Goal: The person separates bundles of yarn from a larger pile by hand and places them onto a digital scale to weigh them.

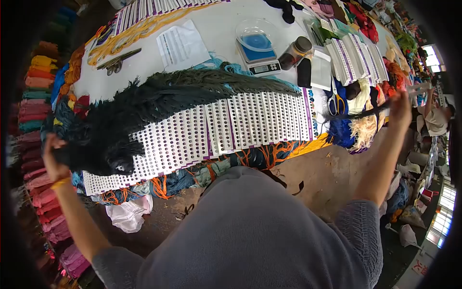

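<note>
Two grips closed: left hand (55, 158) on dark yarn (108, 123), right hand (400, 111) on black strand (363, 114); yarn covers cards (221, 126) only partly.

There is room to pass over the tabletop (220, 34) between the printed sheet (181, 46) and the scale (263, 68); the dark thread heap (149, 102) bars the near side, a jar (295, 53) the scale's right.

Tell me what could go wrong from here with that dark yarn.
The dark strand in the right hand runs close by the scissors and might snag on them. The dark yarn at the left hand lies across the white cards; a pull could drag them out of line.
</note>
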Demonstrator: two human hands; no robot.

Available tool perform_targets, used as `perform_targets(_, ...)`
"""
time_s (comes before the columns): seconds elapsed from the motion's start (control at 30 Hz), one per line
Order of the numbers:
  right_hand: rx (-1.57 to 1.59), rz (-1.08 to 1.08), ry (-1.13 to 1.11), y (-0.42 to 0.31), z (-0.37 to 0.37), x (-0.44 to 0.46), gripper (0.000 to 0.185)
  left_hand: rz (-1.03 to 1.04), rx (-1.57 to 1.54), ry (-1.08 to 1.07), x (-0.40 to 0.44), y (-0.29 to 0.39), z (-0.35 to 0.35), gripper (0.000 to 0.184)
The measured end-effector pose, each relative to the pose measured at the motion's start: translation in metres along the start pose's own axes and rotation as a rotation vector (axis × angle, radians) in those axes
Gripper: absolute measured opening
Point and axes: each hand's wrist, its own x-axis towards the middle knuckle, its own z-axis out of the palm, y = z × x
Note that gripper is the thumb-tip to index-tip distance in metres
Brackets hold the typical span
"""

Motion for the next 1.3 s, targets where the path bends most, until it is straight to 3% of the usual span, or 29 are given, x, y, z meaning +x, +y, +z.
perform_targets(0.03, 0.002, 0.118, -0.016, 0.031, 0.017, -0.007, 0.016, -0.086, -0.060, 0.077, -0.018, -0.040, 0.055, 0.010)
perform_targets(0.07, -0.760, -0.257, -0.141, 0.065, 0.051, -0.028, 0.021, -0.238, -0.166, -0.067, -0.028, -0.077, 0.090, 0.010)
perform_targets(0.1, -0.265, 0.153, 0.015, 0.091, 0.099, -0.063, 0.017, -0.291, -0.027, -0.068, -0.042, -0.114, 0.128, 0.009)
perform_targets(0.17, -0.543, 0.208, -0.225, 0.148, 0.136, -0.094, 0.018, -0.447, -0.017, 0.026, -0.052, -0.182, 0.181, 0.012)
perform_targets(0.2, -0.572, 0.186, -0.314, 0.187, 0.144, -0.108, 0.018, -0.573, -0.152, -0.096, -0.050, -0.215, 0.191, 0.010)
perform_targets(0.27, -0.373, 0.553, -0.341, 0.229, 0.177, -0.133, 0.024, -0.680, -0.103, -0.181, -0.046, -0.264, 0.226, 0.016)
perform_targets(0.33, -0.399, 0.623, -0.473, 0.267, 0.200, -0.153, 0.022, -0.801, -0.095, -0.240, -0.037, -0.307, 0.253, 0.018)
perform_targets(0.4, -0.533, 0.590, -0.614, 0.285, 0.222, -0.166, 0.024, -0.701, 0.135, -0.305, -0.032, -0.342, 0.282, 0.022)
perform_targets(0.47, -0.608, 0.541, -0.654, 0.314, 0.229, -0.178, 0.022, -0.732, 0.251, -0.294, -0.022, -0.374, 0.292, 0.026)
perform_targets(0.6, -0.764, 0.275, -0.770, 0.318, 0.241, -0.177, 0.017, -0.740, 0.595, -0.292, -0.014, -0.400, 0.312, 0.026)
perform_targets(0.67, -0.782, 0.199, -0.800, 0.325, 0.240, -0.176, 0.017, -0.667, 0.621, -0.282, -0.011, -0.418, 0.312, 0.031)
perform_targets(0.73, -0.836, 0.136, -0.857, 0.323, 0.243, -0.173, 0.016, -0.608, 0.919, -0.397, -0.006, -0.424, 0.316, 0.035)
perform_targets(0.8, -0.859, 0.056, -0.866, 0.331, 0.243, -0.172, 0.017, -0.568, 1.016, -0.481, -0.002, -0.432, 0.319, 0.040)
perform_targets(0.87, -0.880, -0.025, -0.879, 0.339, 0.242, -0.173, 0.018, -0.282, 1.416, -0.622, 0.004, -0.440, 0.321, 0.042)
perform_targets(0.93, -0.921, -0.106, -0.908, 0.340, 0.243, -0.173, 0.017, -0.299, 1.450, -0.658, 0.011, -0.467, 0.308, 0.043)
perform_targets(1.0, -0.993, -0.114, -0.942, 0.339, 0.244, -0.172, 0.015, -0.117, 1.449, -0.653, 0.008, -0.468, 0.307, 0.036)
perform_targets(1.03, -1.061, -0.127, -0.974, 0.338, 0.247, -0.171, 0.014, -0.122, 1.448, -0.652, 0.006, -0.464, 0.309, 0.036)
perform_targets(1.1, -1.125, -0.129, -1.011, 0.336, 0.250, -0.171, 0.013, -0.296, 1.354, -0.469, 0.004, -0.458, 0.313, 0.034)
perform_targets(1.23, -1.237, -0.108, -1.064, 0.332, 0.254, -0.173, 0.017, -0.293, 1.179, -0.391, 0.002, -0.452, 0.313, 0.033)
perform_targets(1.3, -1.260, -0.074, -1.072, 0.330, 0.257, -0.174, 0.020, -0.492, 0.952, -0.381, 0.002, -0.440, 0.316, 0.027)
